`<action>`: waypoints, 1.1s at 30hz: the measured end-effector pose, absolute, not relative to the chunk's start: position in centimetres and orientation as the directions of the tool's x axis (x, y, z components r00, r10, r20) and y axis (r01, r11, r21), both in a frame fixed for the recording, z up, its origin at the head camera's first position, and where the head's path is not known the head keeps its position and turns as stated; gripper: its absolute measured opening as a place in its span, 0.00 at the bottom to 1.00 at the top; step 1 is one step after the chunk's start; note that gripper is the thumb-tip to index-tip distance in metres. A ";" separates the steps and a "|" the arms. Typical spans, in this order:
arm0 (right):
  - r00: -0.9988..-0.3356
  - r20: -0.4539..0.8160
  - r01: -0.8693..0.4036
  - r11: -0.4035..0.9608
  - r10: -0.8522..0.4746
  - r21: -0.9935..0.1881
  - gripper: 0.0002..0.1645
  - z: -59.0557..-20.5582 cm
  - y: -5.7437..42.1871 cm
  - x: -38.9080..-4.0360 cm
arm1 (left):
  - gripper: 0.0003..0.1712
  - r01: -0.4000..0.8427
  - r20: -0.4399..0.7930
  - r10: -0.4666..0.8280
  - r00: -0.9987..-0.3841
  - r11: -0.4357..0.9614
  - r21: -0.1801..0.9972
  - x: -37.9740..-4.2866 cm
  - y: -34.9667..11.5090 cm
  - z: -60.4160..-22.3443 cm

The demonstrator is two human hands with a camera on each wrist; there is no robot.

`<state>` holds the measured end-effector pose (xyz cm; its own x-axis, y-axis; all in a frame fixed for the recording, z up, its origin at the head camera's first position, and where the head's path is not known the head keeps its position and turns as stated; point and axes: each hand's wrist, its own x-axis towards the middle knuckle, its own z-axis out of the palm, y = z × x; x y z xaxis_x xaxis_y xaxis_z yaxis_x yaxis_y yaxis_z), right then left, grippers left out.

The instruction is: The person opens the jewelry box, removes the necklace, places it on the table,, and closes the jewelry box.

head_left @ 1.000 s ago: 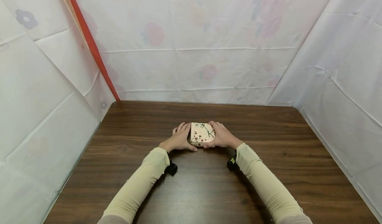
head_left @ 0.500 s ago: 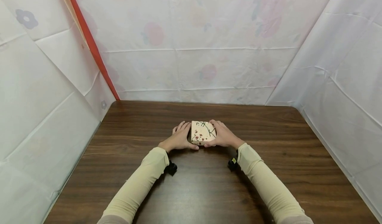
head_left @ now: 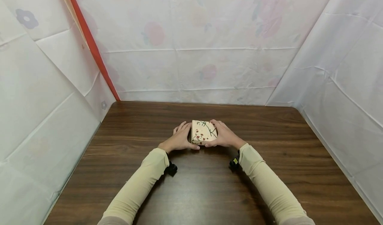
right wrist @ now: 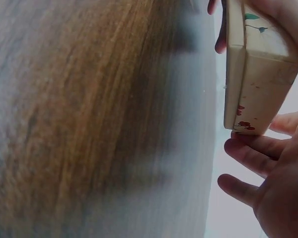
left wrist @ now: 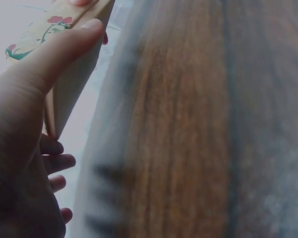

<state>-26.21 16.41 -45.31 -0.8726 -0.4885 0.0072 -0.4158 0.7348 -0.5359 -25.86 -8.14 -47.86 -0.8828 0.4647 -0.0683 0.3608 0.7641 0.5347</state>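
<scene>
A small cream cardboard box (head_left: 204,131) with red blossoms and dark branches on it is held between both hands, close over the brown table. My left hand (head_left: 179,139) grips its left side, the thumb along the near edge and the fingers at the far side. On the right, my right hand (head_left: 223,135) holds the other side, its thumb also at the near edge. The left wrist view shows the box (left wrist: 73,87) slanting behind the left thumb. In the right wrist view a seam runs along the box (right wrist: 268,82), and the right fingertips touch its lower end.
The dark wood-grain table (head_left: 191,191) stretches around both forearms. White patterned sheets hang behind it (head_left: 191,68) and at both sides, with a red strip (head_left: 92,48) at the back left corner. A black wrist camera (head_left: 171,168) sits under the left wrist.
The box has shifted slightly upward in the head view and a little to the right. Both hands moved slightly with it, keeping their hold.
</scene>
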 end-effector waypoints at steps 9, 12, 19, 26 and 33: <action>-0.865 0.012 -0.422 0.714 -0.502 -0.559 0.62 -45.0 16.5 -26.2 | 0.70 0.359 -0.050 0.474 -0.879 0.727 0.585 -25.7 -8.0 -47.7; -0.865 0.018 -0.428 0.718 -0.502 -0.549 0.63 -45.0 16.4 -26.3 | 0.70 0.352 -0.052 0.473 -0.880 0.721 0.596 -25.7 -7.9 -47.8; -0.863 0.045 -0.433 0.692 -0.503 -0.578 0.59 -44.9 16.5 -26.3 | 0.71 0.331 -0.033 0.462 -0.886 0.681 0.653 -25.6 -7.8 -47.8; -0.859 0.061 -0.442 0.675 -0.509 -0.591 0.55 -44.9 16.6 -26.5 | 0.69 0.338 0.012 0.448 -0.894 0.657 0.674 -25.6 -7.6 -47.6; -0.854 0.029 -0.424 0.662 -0.520 -0.618 0.50 -45.2 16.8 -26.4 | 0.70 0.354 0.027 0.462 -0.887 0.640 0.682 -25.4 -7.3 -47.2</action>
